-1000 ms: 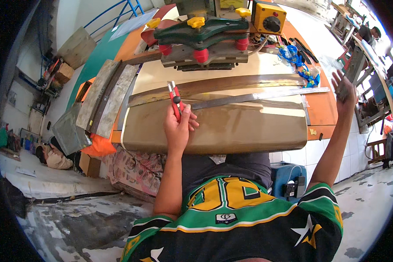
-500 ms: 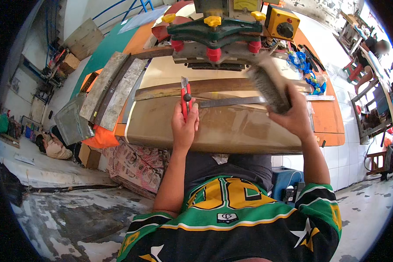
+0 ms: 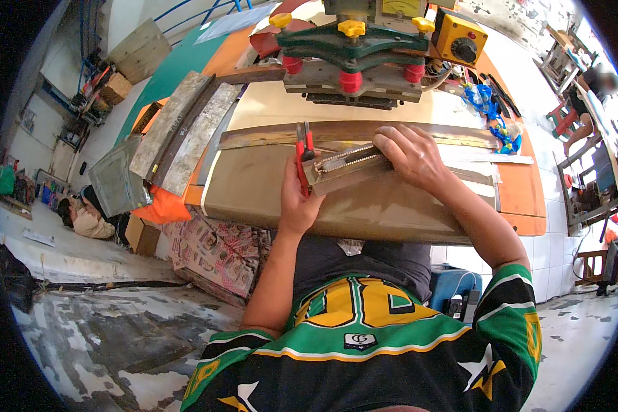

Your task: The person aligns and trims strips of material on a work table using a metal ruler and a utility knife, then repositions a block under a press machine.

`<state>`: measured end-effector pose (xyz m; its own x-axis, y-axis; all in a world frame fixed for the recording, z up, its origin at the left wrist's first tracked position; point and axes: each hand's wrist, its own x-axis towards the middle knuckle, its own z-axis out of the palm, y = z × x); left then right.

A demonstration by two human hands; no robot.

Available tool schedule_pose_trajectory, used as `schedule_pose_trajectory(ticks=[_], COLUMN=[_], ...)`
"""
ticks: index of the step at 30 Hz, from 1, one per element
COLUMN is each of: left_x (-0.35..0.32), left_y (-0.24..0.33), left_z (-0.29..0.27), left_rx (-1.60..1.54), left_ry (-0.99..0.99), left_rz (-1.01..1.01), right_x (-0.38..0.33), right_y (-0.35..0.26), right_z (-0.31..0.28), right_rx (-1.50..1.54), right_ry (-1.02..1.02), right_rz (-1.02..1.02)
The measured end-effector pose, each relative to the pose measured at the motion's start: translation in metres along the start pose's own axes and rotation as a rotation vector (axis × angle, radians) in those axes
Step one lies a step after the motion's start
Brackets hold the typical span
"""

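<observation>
My left hand (image 3: pixel 296 200) grips red-handled pliers (image 3: pixel 301 145), jaws pointing away from me, over the tan worktop (image 3: pixel 254 192). In my right hand (image 3: pixel 410 154) is a flat rectangular grey block (image 3: pixel 342 168) with a toothed metal strip along its top. The block's left end touches the pliers. Just beyond both hands a long, slightly curved metal strip (image 3: pixel 254 136) lies across the worktop.
A machine (image 3: pixel 353 51) with a green frame and red and yellow knobs stands at the back, a yellow switch box (image 3: pixel 461 41) to its right. Grey metal plates (image 3: pixel 178 130) and an orange cloth (image 3: pixel 159 207) lie left. Blue bags (image 3: pixel 484 103) sit right. A person (image 3: pixel 82 216) is low at left.
My right hand came in from the far right, now holding the grey block, and brought it down against the pliers. My left hand stayed on the pliers and barely moved.
</observation>
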<state>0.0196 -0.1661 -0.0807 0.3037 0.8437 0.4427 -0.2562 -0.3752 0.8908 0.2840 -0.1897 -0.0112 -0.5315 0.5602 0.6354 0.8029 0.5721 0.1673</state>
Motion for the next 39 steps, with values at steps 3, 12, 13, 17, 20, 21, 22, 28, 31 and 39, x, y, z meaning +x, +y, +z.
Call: schedule_pose_trajectory(ticks=[3,12,13,17,20,21,22,28,31,39], left_x=[-0.002,0.003,0.004,0.003,0.000,0.003,0.005,0.011,0.001,0.010], left_y=[-0.003,0.005,0.005,0.002,0.001,0.001,0.001,0.008,0.007,0.007], left_z=[-0.001,-0.001,-0.001,0.004,0.001,-0.001,-0.003,0.000,0.002,-0.002], left_rx=[0.034,-0.183,-0.162,-0.108,-0.127,-0.148,-0.168,-0.197,-0.067,-0.200], left_ry=[-0.021,-0.014,-0.034,0.063,0.026,0.051,0.075,0.111,0.056,0.040], left_rz=[0.035,-0.156,-0.180,-0.172,-0.093,-0.134,-0.176,-0.260,-0.149,-0.266], right_x=[0.000,-0.010,-0.013,-0.014,0.001,-0.001,-0.004,-0.020,-0.004,-0.043], right_y=[0.004,-0.007,-0.005,-0.002,-0.008,-0.008,-0.008,0.005,-0.001,0.020], right_z=[0.006,0.007,0.010,0.011,0.003,0.005,0.007,0.004,0.003,0.015], right_rx=[0.017,0.151,0.170,0.251,0.184,0.182,0.226,0.366,0.301,0.550], right_ry=[0.060,-0.075,-0.086,-0.094,-0.242,-0.241,-0.237,-0.006,-0.157,0.038], right_rz=[-0.034,0.142,0.159,0.158,0.198,0.201,0.249,0.147,0.195,0.264])
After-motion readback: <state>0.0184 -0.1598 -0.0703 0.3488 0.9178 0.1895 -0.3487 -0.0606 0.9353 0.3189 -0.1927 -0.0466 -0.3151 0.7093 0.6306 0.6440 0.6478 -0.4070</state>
